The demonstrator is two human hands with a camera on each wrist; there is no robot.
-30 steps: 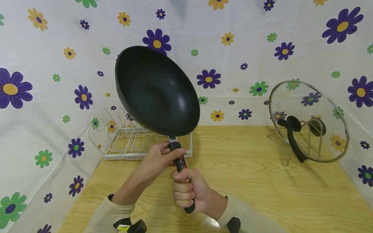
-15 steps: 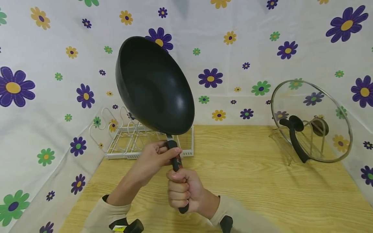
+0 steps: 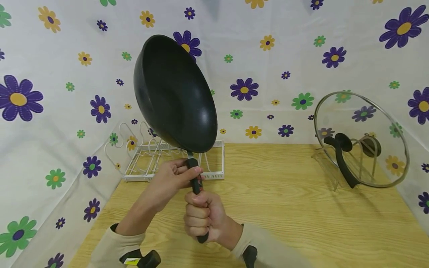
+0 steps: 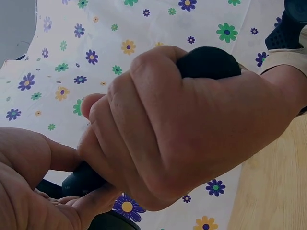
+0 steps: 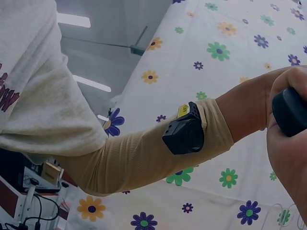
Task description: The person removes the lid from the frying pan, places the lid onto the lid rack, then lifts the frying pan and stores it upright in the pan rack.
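A deep black wok [image 3: 177, 96] is held up over the table, its dark inside facing me and turned somewhat to the right. My right hand [image 3: 206, 216] wraps its fingers round the lower part of the long black handle [image 3: 197, 182]. Higher up, close to the wok's bowl, my left hand [image 3: 169, 182] pinches the handle between thumb and fingers. In the left wrist view the handle's butt end [image 4: 208, 62] sticks out of my right fist [image 4: 148, 129], with my left hand [image 4: 29, 177] at lower left. The right wrist view shows the butt end [image 5: 290, 112] beside my right palm.
A white wire dish rack [image 3: 214, 175] stands at the table's back left, partly behind the wok and left hand. On the right a glass lid [image 3: 372, 137] with a black handle leans in a wire stand [image 3: 323, 163]. Flowered cloth [image 3: 268, 74] encloses the wooden table [image 3: 285, 208].
Both hands have moved slightly left with the handle. The wok has turned, so its opening looks narrower and more of its left outer side shows. The bowl has risen a little.
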